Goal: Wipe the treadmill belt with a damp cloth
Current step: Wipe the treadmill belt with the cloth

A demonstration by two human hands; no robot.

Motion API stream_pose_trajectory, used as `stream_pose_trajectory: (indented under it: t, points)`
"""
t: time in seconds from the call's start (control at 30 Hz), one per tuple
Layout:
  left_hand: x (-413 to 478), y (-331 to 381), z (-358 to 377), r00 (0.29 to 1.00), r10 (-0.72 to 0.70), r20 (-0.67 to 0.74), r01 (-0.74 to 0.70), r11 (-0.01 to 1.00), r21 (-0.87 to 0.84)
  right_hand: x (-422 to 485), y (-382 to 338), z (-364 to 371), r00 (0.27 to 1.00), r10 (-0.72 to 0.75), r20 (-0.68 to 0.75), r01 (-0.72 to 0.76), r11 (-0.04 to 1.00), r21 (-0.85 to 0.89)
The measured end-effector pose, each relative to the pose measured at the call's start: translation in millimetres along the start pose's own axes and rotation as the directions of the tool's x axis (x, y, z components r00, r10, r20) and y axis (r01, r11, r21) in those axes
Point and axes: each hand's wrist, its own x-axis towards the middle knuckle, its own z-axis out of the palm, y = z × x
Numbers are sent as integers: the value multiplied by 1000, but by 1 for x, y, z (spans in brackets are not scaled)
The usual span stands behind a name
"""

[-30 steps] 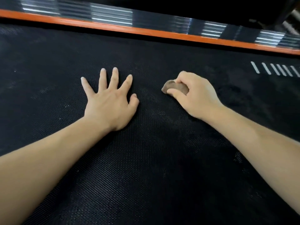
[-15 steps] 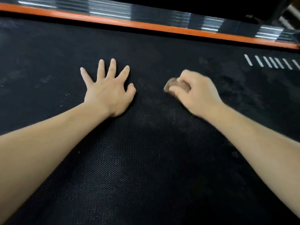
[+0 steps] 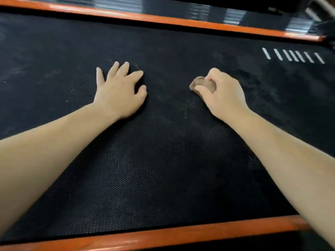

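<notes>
The black textured treadmill belt (image 3: pixel 163 160) fills most of the head view. My right hand (image 3: pixel 223 95) grips a small balled-up brown cloth (image 3: pixel 201 84) and holds it down on the belt right of centre; only the cloth's left end shows past my fingers. My left hand (image 3: pixel 119 89) rests flat on the belt to the left of the cloth, fingers spread, holding nothing. Faint pale smudges mark the belt around both hands.
An orange side strip (image 3: pixel 163 19) runs along the belt's far edge with a striped black rail behind it. Another orange strip (image 3: pixel 163 234) borders the near edge. White dash marks (image 3: pixel 293 56) are printed on the belt at the upper right.
The view has pulled back and tilted, bringing the near orange strip into sight. My right hand with the cloth has shifted slightly on the belt. My left hand stays flat in place.
</notes>
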Motion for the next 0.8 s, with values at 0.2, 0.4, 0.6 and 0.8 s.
stream_pose_trajectory:
  t: [0.2, 0.4, 0.6, 0.8]
  points:
    - [-70, 41, 18, 992, 116, 50, -119, 992, 48, -71, -20, -5, 984, -135, 115, 120, 984, 133]
    - [-73, 40, 25, 991, 127, 35, -130, 986, 106, -77, -5, -11, 985, -148, 88, 145, 988, 43]
    - [-74, 41, 24, 992, 118, 41, -121, 988, 99, -108, -22, -15, 982, -138, 132, 120, 984, 135]
    - [-76, 42, 22, 993, 115, 34, -118, 986, 117, -130, -8, -24, 918, -339, 204, 330, 941, 79]
